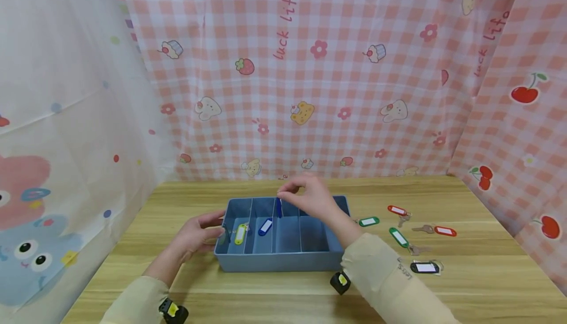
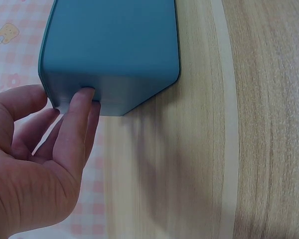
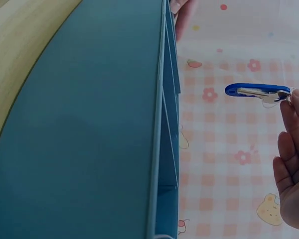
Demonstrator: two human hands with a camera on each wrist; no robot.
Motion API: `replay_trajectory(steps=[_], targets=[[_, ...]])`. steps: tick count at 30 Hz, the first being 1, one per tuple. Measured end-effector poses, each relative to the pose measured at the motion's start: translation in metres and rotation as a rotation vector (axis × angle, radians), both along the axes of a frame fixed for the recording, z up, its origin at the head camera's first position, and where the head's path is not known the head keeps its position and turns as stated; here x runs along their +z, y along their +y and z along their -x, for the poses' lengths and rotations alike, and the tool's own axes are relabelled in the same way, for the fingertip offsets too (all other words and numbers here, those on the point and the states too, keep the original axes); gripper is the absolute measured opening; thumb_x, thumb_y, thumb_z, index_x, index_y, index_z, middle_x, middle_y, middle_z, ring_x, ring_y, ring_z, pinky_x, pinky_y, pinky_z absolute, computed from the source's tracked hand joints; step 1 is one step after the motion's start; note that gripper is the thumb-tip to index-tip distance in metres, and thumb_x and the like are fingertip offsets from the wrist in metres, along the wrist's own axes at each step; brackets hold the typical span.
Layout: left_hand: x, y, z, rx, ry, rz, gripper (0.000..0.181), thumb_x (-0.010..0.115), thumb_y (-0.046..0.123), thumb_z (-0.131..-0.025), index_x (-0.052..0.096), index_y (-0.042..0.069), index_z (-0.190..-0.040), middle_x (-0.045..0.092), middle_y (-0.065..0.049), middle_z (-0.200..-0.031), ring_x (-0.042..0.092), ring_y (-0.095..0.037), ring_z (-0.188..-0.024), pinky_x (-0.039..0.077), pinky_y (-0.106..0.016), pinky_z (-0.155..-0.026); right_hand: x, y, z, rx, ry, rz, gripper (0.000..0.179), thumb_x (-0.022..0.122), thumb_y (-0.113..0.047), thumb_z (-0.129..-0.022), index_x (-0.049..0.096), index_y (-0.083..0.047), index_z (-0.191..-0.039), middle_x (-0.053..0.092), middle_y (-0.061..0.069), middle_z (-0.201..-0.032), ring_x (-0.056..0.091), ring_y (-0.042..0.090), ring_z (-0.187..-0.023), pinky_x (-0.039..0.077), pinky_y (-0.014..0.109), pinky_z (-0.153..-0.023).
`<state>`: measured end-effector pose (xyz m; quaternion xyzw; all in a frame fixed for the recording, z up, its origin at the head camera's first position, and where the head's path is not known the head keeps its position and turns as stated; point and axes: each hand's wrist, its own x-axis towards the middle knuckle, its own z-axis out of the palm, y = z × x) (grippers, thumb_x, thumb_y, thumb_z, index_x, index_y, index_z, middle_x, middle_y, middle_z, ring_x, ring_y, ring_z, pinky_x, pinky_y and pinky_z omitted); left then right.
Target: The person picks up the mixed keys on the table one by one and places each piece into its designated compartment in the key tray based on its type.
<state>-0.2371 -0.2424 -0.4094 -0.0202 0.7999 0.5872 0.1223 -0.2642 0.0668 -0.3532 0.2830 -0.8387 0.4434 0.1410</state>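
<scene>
My right hand pinches the ring end of a blue key tag, and a key hangs beside the tag. In the head view it dangles over the back part of the blue-grey divided box, near the divider right of the second compartment. My left hand touches the box's left end with its fingertips, its fingers only slightly bent. A yellow key tag lies in the leftmost compartment. Another blue key tag is in the compartment beside it.
Right of the box lie green key tags, red key tags and a black key tag, with keys among them. A checked cloth hangs behind the wooden table.
</scene>
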Motion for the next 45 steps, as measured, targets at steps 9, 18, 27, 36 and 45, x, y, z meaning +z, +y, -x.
replay_trajectory(steps=[9, 18, 27, 36, 45], targets=[[0.000, 0.000, 0.000, -0.003, 0.001, 0.000, 0.058, 0.063, 0.004, -0.096, 0.041, 0.001, -0.150, 0.042, -0.031, -0.144, 0.059, -0.035, -0.113, 0.056, -0.049, -0.082, 0.000, -0.011, 0.001, 0.025, -0.017, -0.020, 0.004, 0.077, -0.020, -0.089, 0.078, -0.016, -0.088, 0.069, -0.011, -0.082, 0.057, 0.011, -0.084, 0.051, 0.033, -0.076], [-0.001, -0.001, 0.001, -0.002, 0.010, 0.007, 0.058, 0.063, 0.004, -0.095, 0.041, 0.001, -0.149, 0.044, -0.031, -0.143, 0.059, -0.036, -0.113, 0.056, -0.050, -0.082, -0.004, -0.024, 0.004, 0.035, -0.042, -0.041, 0.005, 0.077, -0.019, -0.088, 0.079, -0.014, -0.088, 0.070, -0.008, -0.082, 0.058, 0.010, -0.077, 0.052, 0.026, -0.071], [0.000, 0.000, 0.001, -0.009, 0.010, 0.016, 0.057, 0.061, 0.004, -0.097, 0.041, 0.002, -0.150, 0.043, -0.031, -0.143, 0.058, -0.037, -0.115, 0.056, -0.050, -0.083, -0.010, -0.035, 0.005, 0.035, -0.148, -0.070, 0.005, 0.076, -0.020, -0.089, 0.078, -0.015, -0.088, 0.068, -0.009, -0.082, 0.058, 0.010, -0.074, 0.052, 0.024, -0.068], [0.001, 0.000, 0.000, -0.002, -0.001, 0.018, 0.058, 0.063, 0.005, -0.096, 0.041, 0.002, -0.150, 0.043, -0.031, -0.144, 0.057, -0.036, -0.116, 0.055, -0.050, -0.084, -0.015, -0.040, 0.005, 0.024, -0.222, -0.108, 0.006, 0.075, -0.021, -0.090, 0.077, -0.017, -0.087, 0.068, -0.010, -0.080, 0.059, 0.009, -0.073, 0.051, 0.025, -0.068], [0.001, 0.001, 0.000, 0.006, -0.004, 0.008, 0.058, 0.064, 0.005, -0.095, 0.043, 0.003, -0.149, 0.044, -0.030, -0.143, 0.057, -0.034, -0.115, 0.056, -0.049, -0.084, -0.021, -0.043, 0.008, -0.008, -0.254, -0.140, 0.007, 0.076, -0.023, -0.090, 0.077, -0.018, -0.085, 0.067, -0.010, -0.079, 0.058, 0.008, -0.071, 0.050, 0.026, -0.066]])
